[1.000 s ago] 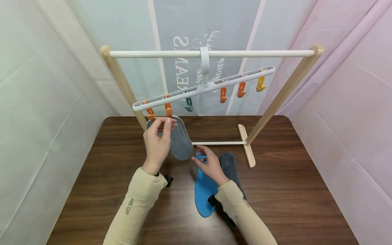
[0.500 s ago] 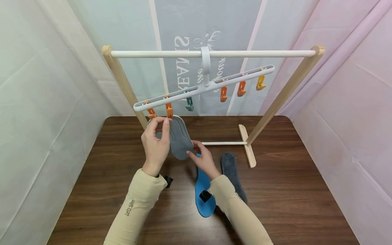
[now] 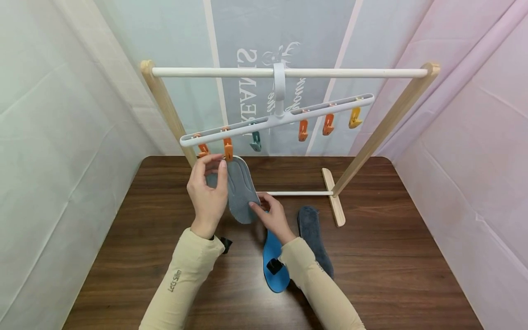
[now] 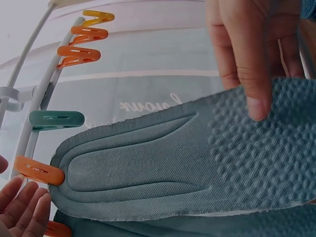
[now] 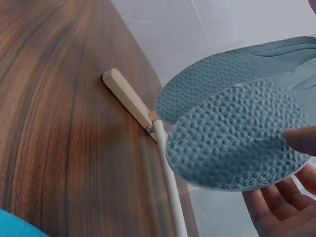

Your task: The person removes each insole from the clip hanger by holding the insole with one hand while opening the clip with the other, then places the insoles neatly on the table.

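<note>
A grey insole (image 3: 242, 192) hangs by its end from an orange clip (image 3: 228, 150), also seen biting its edge in the left wrist view. My right hand (image 3: 274, 216) pinches the insole's lower right side, thumb on the textured face and fingers behind. Beside the clip is my left hand (image 3: 207, 195), its thumb and fingers apart; in the left wrist view the fingertips (image 4: 30, 190) lie just under the clip. A second grey insole (image 5: 202, 81) hangs behind, at another orange clip (image 3: 203, 150), partly hidden by the left hand.
A white clip hanger (image 3: 276, 120) hangs tilted from the rack's white rod (image 3: 350, 73). It carries a green clip (image 3: 255, 141), two more orange ones and a yellow clip (image 3: 355, 118). On the wooden table (image 3: 392, 256) lie a blue insole (image 3: 275, 279) and a dark fuzzy insole (image 3: 313, 238).
My right hand has moved left and taken hold of the front grey insole. The left hand's thumb has slid slightly left of the clip. The hanger's right end has dipped.
</note>
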The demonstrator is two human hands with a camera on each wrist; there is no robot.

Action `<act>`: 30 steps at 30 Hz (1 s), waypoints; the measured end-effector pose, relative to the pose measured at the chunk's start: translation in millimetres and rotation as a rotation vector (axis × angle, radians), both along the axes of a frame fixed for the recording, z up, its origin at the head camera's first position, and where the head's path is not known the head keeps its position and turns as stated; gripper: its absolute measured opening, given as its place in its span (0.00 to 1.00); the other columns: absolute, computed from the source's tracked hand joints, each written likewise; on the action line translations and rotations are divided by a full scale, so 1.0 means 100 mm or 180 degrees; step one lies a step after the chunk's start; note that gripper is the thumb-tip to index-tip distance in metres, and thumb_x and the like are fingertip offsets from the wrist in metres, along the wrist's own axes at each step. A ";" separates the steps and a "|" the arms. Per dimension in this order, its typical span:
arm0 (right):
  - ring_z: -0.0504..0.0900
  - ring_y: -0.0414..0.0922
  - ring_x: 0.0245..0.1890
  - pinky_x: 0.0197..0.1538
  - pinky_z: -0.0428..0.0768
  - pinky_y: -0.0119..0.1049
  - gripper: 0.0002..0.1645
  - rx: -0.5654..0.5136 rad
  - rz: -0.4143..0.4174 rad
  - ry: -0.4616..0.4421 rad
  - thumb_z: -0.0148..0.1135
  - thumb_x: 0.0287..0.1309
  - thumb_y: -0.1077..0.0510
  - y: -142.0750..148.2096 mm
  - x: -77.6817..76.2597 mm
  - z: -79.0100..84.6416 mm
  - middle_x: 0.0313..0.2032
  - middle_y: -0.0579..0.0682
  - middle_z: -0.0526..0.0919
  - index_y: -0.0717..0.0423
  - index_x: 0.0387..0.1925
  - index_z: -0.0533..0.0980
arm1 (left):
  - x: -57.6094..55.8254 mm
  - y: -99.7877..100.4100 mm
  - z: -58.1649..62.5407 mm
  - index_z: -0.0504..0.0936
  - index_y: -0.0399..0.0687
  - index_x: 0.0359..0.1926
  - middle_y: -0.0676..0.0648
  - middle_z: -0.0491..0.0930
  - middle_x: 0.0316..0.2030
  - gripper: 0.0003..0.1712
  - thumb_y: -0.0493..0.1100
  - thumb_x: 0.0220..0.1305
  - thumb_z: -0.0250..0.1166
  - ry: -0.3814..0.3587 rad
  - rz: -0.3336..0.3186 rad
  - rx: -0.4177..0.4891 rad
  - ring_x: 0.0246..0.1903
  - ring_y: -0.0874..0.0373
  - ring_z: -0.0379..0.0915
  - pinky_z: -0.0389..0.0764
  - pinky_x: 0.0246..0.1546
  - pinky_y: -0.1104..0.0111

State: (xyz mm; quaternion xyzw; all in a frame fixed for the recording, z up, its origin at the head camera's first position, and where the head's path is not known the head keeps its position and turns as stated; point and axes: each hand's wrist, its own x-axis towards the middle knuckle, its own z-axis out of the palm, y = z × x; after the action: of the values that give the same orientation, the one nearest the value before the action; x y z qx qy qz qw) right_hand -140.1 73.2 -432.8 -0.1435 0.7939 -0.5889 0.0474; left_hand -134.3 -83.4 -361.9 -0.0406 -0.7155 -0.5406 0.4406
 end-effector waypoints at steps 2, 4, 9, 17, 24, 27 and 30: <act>0.80 0.57 0.46 0.48 0.81 0.43 0.15 -0.0009 -0.0007 -0.0039 0.60 0.63 0.64 0.00 0.00 0.00 0.46 0.64 0.81 0.67 0.50 0.76 | 0.00 0.01 0.01 0.80 0.36 0.46 0.44 0.82 0.43 0.10 0.36 0.65 0.61 0.0023 0.0003 -0.0009 0.40 0.53 0.78 0.78 0.41 0.74; 0.81 0.56 0.44 0.45 0.81 0.40 0.14 0.0000 -0.0013 -0.0046 0.59 0.63 0.64 0.00 0.00 0.01 0.45 0.64 0.81 0.68 0.48 0.77 | 0.00 0.02 0.02 0.80 0.37 0.48 0.44 0.82 0.45 0.12 0.36 0.65 0.61 0.0033 0.0014 -0.0027 0.42 0.52 0.78 0.78 0.43 0.72; 0.82 0.54 0.41 0.40 0.81 0.32 0.11 -0.0023 -0.0022 0.0033 0.59 0.62 0.65 -0.01 0.01 0.02 0.41 0.64 0.82 0.69 0.44 0.78 | -0.02 0.04 0.03 0.77 0.39 0.56 0.42 0.81 0.49 0.18 0.35 0.64 0.61 -0.0008 0.0032 -0.0103 0.49 0.49 0.77 0.77 0.49 0.65; 0.82 0.55 0.43 0.40 0.79 0.28 0.11 -0.0184 0.0083 -0.0073 0.58 0.63 0.66 0.00 0.03 0.00 0.43 0.66 0.82 0.72 0.44 0.77 | -0.08 0.09 0.11 0.73 0.36 0.61 0.39 0.77 0.56 0.21 0.38 0.70 0.56 -0.0267 -0.0168 -0.0113 0.57 0.49 0.73 0.74 0.59 0.62; 0.81 0.59 0.47 0.46 0.82 0.39 0.12 -0.0232 0.0235 -0.0135 0.56 0.65 0.66 0.02 0.04 -0.02 0.47 0.68 0.80 0.72 0.46 0.75 | -0.12 0.09 0.14 0.69 0.32 0.63 0.36 0.74 0.59 0.22 0.39 0.73 0.51 -0.0496 -0.0330 -0.0100 0.59 0.49 0.71 0.73 0.61 0.62; 0.80 0.60 0.47 0.46 0.82 0.40 0.12 -0.0237 0.0254 -0.0164 0.55 0.65 0.66 0.04 0.05 -0.03 0.47 0.68 0.79 0.72 0.47 0.75 | -0.13 0.10 0.16 0.70 0.31 0.62 0.35 0.76 0.56 0.22 0.39 0.73 0.51 -0.0521 -0.0356 -0.0053 0.56 0.47 0.73 0.74 0.59 0.60; 0.81 0.60 0.46 0.45 0.82 0.40 0.12 -0.0230 0.0257 -0.0168 0.55 0.65 0.66 0.04 0.06 -0.03 0.46 0.68 0.80 0.71 0.46 0.75 | -0.15 0.10 0.17 0.71 0.30 0.61 0.34 0.78 0.53 0.21 0.38 0.72 0.52 -0.0537 -0.0362 -0.0006 0.53 0.45 0.75 0.75 0.57 0.58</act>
State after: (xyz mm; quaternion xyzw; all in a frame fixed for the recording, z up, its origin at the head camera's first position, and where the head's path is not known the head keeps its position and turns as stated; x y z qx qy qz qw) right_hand -134.2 77.6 -435.6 -0.1615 0.7642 -0.6184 0.0867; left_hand -149.2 -73.1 -345.0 -0.0358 -0.7471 -0.5656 0.3473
